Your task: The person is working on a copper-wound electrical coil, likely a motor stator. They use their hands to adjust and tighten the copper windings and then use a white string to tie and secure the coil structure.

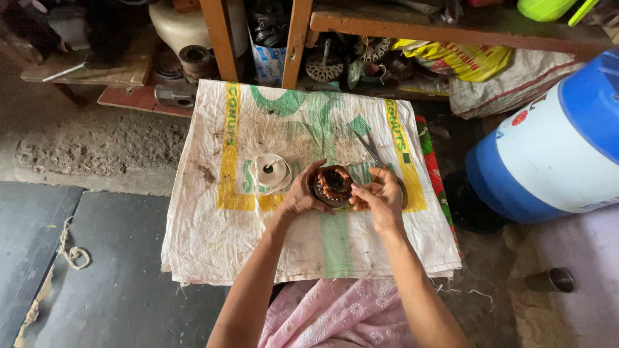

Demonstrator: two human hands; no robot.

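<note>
Both my hands, left (300, 196) and right (382, 198), grip the copper-wound coil (332, 185) with clenched fingers, steadying it above the sack-covered tabletop (213, 238).

Left arm: bare, reaching forward from the lower middle, elbow bent slightly inward.
Left hand (300, 196): palm cupped, fingers curled, thumb up.
Right arm: bare, angled in toward the left one.
Right hand (382, 198): fingers bent, fingertips (358, 191) pointing left.
</note>
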